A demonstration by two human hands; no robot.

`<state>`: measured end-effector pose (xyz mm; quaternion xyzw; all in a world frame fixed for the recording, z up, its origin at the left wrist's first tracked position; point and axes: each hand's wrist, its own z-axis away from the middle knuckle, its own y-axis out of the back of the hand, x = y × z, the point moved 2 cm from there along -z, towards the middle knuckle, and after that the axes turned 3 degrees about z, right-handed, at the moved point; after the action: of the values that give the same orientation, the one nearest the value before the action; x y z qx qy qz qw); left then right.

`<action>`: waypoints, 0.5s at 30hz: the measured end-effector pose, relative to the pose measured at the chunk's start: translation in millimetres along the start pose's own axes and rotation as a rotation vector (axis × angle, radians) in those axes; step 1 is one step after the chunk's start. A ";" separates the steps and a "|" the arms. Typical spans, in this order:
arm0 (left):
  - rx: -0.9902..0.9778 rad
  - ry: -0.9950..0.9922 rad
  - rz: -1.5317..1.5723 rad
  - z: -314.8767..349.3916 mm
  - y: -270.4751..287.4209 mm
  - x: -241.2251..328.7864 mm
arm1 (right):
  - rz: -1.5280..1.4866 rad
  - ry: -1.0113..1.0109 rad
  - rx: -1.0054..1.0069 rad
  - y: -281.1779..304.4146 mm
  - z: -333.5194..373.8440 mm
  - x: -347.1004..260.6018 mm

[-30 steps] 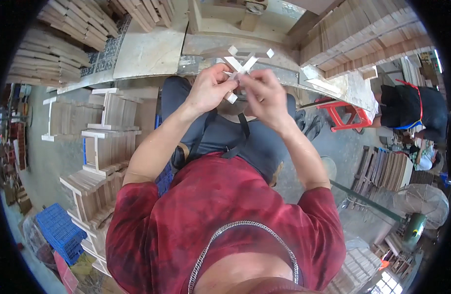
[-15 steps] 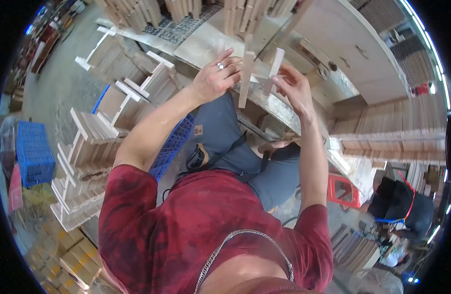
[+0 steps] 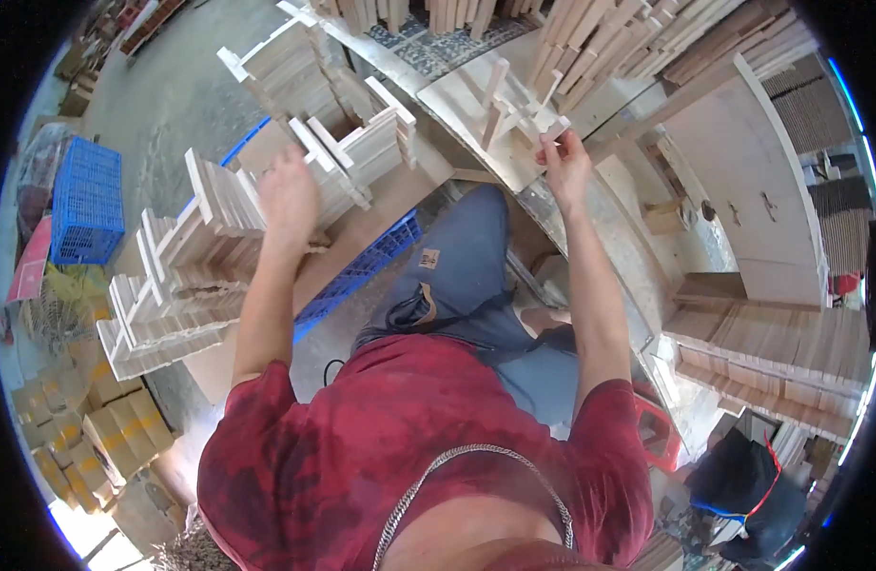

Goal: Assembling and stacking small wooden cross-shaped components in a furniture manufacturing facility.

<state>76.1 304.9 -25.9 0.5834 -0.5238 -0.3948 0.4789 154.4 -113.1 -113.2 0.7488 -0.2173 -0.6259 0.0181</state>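
Note:
My right hand is closed at the bench, its fingertips pinching the end of a short pale wooden strip. Just beyond it, several wooden pieces stand up from the bench, among them an upright strip. Over on the left, my left hand hovers at the stacked wooden pieces. Motion blurs its fingers, so whether it touches or holds a piece is unclear. Another pile of white-edged wooden pieces lies to the right of that hand.
Below the stacks is a blue plastic crate. Bundles of wooden strips line the bench's back. A large pale board and stacked slats occupy the right. Another person is at the lower right, near a red stool.
My left hand has left the bench and swung left to the stacks. The wooden strip that stood by my left hand is no longer there. The view has shifted, and my right hand remains at the bench.

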 end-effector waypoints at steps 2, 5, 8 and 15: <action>-0.044 -0.088 -0.090 1.5 -17.9 -22.6 | -0.021 0.006 0.005 6.1 -2.1 18.2; -0.119 -0.059 -0.121 -5.4 -47.6 -36.1 | 0.301 0.043 0.065 35.6 20.8 -19.2; 0.042 -0.427 -0.180 -6.1 -117.9 -84.3 | 0.507 0.049 0.001 93.9 71.1 -66.0; -0.243 -0.050 -0.151 -26.2 -73.7 -114.2 | 0.715 0.634 0.344 261.4 185.5 -234.0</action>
<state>102.6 421.1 -96.2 0.5488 -0.4385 -0.5045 0.5019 -128.6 -222.7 142.5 0.7729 -0.5438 -0.2776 0.1729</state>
